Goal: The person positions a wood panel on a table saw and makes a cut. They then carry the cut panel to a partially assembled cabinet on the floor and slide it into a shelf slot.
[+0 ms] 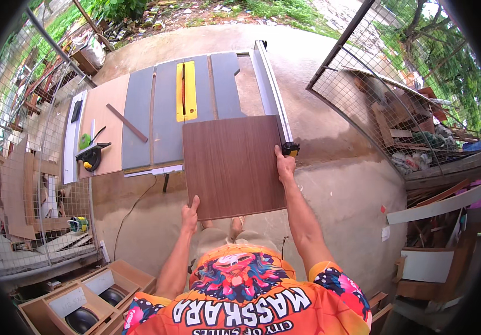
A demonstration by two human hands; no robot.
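I hold a square brown wood-grain board (231, 164) by its sides, my left hand (191, 211) at the lower left edge and my right hand (283, 163) higher on the right edge. The board's far part lies over the near edge of the grey table saw (167, 140), just short of the yellow blade insert (192, 92) with its blade slot. A long pale fence (267, 87) runs along the saw's right side, its black clamp beside my right hand. A thin wood strip (126, 121) and a black miter gauge (91, 157) lie on the saw's left side.
Wire-mesh panels (50, 206) stand on both sides, with wood scraps around them. Wooden boxes (107, 268) with black round parts sit at lower left, more offcuts (427, 262) at lower right. A cord (124, 223) runs over the concrete floor (341, 201). Weeds and rubbish lie beyond.
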